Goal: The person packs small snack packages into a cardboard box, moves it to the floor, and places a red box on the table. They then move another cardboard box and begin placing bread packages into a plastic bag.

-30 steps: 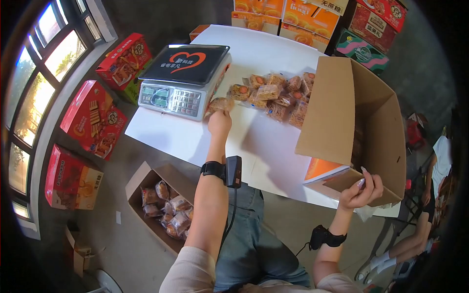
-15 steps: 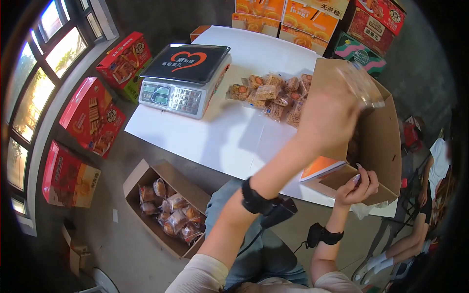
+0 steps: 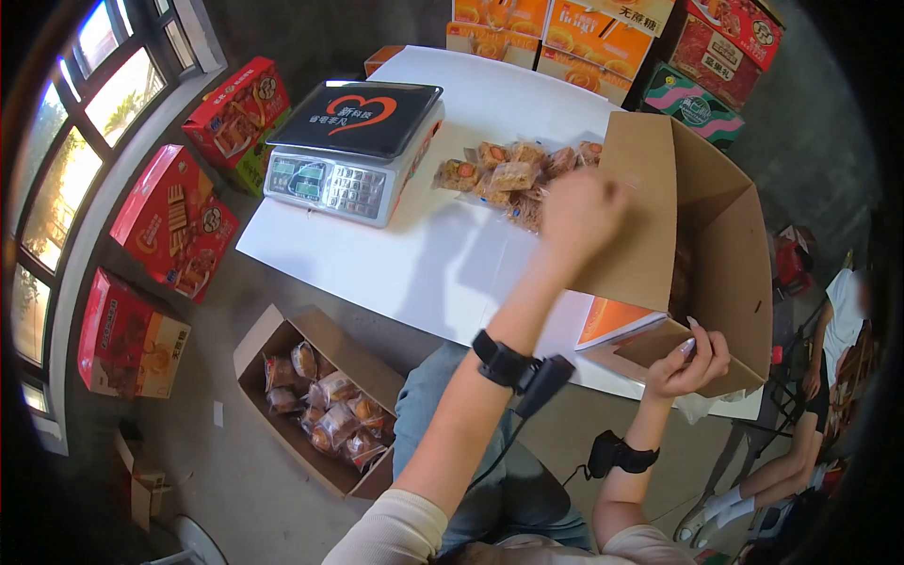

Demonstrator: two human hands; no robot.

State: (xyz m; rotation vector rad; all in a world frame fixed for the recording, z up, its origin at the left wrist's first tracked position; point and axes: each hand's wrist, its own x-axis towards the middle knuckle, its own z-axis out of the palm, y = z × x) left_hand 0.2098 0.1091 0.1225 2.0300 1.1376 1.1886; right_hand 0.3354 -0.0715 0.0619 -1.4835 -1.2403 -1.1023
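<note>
My left hand is over the right side of a pile of small clear-wrapped snack packets on the white table, in front of a flap of the tall cardboard box. Its fingers are blurred, and whether they hold anything is unclear. My right hand has its fingers curled on the near edge of that open cardboard box. Darker contents show partly inside. An orange and white printed panel sits at the box's near left corner.
A scale stands on the white table. On the floor, another carton holds several wrapped pastries. Red gift boxes line the window side. Orange boxes stand behind the table. Another person is at the right.
My left hand has moved left and down from above the box to the packet pile. The clear packet seen by it over the box is out of sight. My right hand has stayed put.
</note>
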